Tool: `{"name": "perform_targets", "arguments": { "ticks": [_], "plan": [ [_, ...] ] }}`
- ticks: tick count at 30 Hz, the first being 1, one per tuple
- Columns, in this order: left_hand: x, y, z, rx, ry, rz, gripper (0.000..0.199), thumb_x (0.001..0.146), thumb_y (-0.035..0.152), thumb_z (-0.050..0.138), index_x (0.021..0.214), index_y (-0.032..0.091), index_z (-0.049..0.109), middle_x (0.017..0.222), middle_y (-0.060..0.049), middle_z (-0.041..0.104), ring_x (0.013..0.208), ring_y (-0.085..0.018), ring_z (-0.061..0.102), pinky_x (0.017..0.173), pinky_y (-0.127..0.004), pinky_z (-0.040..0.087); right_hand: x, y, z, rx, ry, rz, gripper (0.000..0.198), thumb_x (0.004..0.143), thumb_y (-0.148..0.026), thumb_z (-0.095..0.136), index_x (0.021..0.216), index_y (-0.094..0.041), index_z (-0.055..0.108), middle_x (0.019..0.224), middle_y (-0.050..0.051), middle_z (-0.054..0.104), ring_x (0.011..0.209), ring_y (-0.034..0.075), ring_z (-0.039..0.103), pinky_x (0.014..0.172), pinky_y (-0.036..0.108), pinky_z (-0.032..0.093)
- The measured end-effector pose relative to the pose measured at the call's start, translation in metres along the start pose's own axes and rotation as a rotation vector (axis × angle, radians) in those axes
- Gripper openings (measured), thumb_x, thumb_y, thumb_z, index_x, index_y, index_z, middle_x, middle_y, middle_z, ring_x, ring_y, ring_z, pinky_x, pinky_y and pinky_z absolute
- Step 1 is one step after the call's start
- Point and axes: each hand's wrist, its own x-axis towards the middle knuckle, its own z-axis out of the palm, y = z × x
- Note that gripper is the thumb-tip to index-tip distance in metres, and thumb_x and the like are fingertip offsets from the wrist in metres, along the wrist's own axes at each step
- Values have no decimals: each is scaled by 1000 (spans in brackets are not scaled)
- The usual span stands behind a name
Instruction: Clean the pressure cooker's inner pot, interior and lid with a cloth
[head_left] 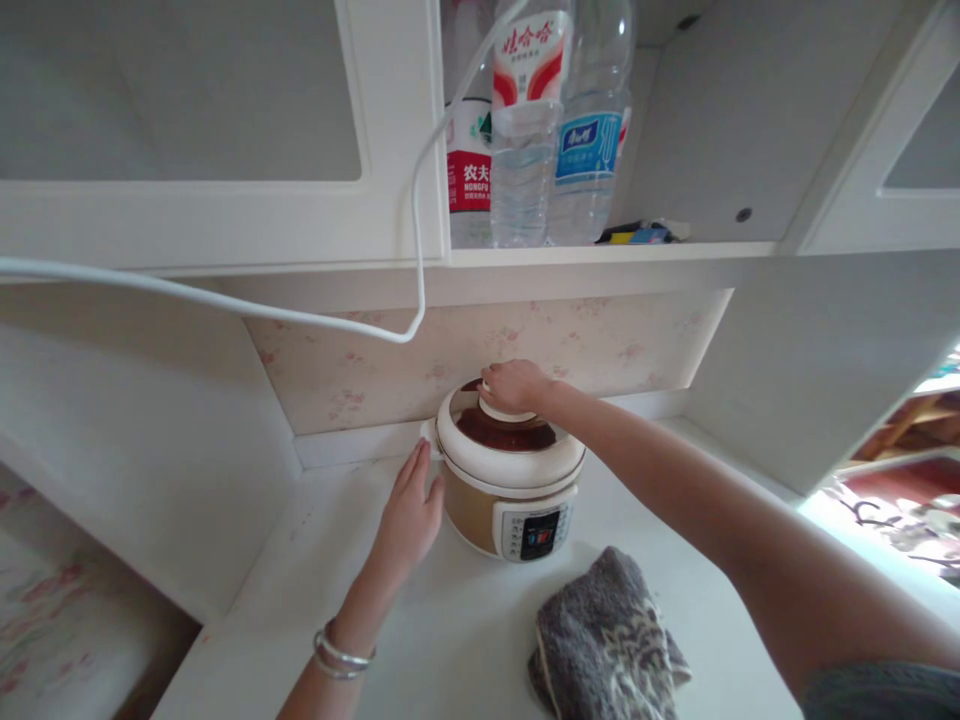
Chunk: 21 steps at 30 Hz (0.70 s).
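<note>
An electric cooker (471, 505) with a gold-brown body and a front control panel stands on the white counter. Its lid (491, 430), cream-rimmed with a dark brown middle, rests on top. My right hand (516, 385) is closed around the lid's knob, most of which the fingers hide. By the cooker's left side, my left hand (412, 510) has its fingers stretched out, the tips at the cream side handle (430, 434); whether they press on it I cannot tell. A crumpled grey patterned towel (606, 635) lies in front of the cooker.
Overhead, an open shelf (705, 252) holds several plastic bottles (525, 150). A white cable (300, 315) hangs across the upper left. White cabinet panels (142, 420) close in both sides, and flowered wallpaper (390, 365) covers the wall behind the counter (337, 530).
</note>
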Motion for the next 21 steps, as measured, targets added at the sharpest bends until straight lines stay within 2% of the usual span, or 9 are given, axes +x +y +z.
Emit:
{"name": "perform_targets", "arguments": {
  "ticks": [2, 5, 10, 14, 18, 21],
  "plan": [
    [17, 0, 4, 183, -6, 86, 52, 93, 25, 37, 142, 7, 37, 151, -18, 32, 141, -25, 28, 116, -46, 25, -2, 2, -1, -7, 12, -42, 49, 96, -45, 26, 112, -14, 61, 109, 18, 66, 97, 30, 64, 78, 39, 48],
    [23, -7, 12, 333, 43, 154, 51, 91, 12, 30, 140, 4, 39, 150, -19, 34, 140, -24, 29, 115, -42, 28, -5, 7, -3, -14, 23, -125, 47, 97, -45, 28, 112, -15, 60, 111, 16, 66, 99, 28, 64, 81, 36, 47],
    [19, -15, 5, 358, 41, 185, 58, 86, 4, 30, 142, 14, 40, 150, -9, 38, 137, -17, 35, 113, -34, 32, -7, 14, -4, -37, 47, -265, 47, 98, -49, 29, 114, -16, 58, 113, 14, 65, 98, 26, 63, 81, 35, 45],
    [21, -14, -2, 337, 24, 153, 58, 87, 7, 34, 142, 22, 41, 149, -2, 38, 134, -15, 41, 113, -33, 34, -18, 9, -8, 2, 153, -248, 45, 97, -49, 33, 118, -16, 56, 114, 14, 63, 104, 26, 59, 88, 38, 42],
    [22, -13, 1, 310, 34, 111, 56, 88, 10, 36, 142, 26, 42, 148, 1, 39, 132, -16, 44, 112, -34, 35, -64, -16, -14, 236, 488, -123, 40, 95, -40, 43, 127, -17, 51, 128, 14, 55, 117, 27, 49, 100, 43, 35],
    [21, -13, 4, 295, 69, 113, 56, 88, 11, 37, 141, 26, 43, 148, 1, 41, 132, -16, 43, 112, -34, 35, -126, -44, -7, 541, 612, -1, 26, 94, -35, 44, 112, -22, 58, 111, 11, 63, 106, 25, 55, 94, 41, 42]
  ]
}}
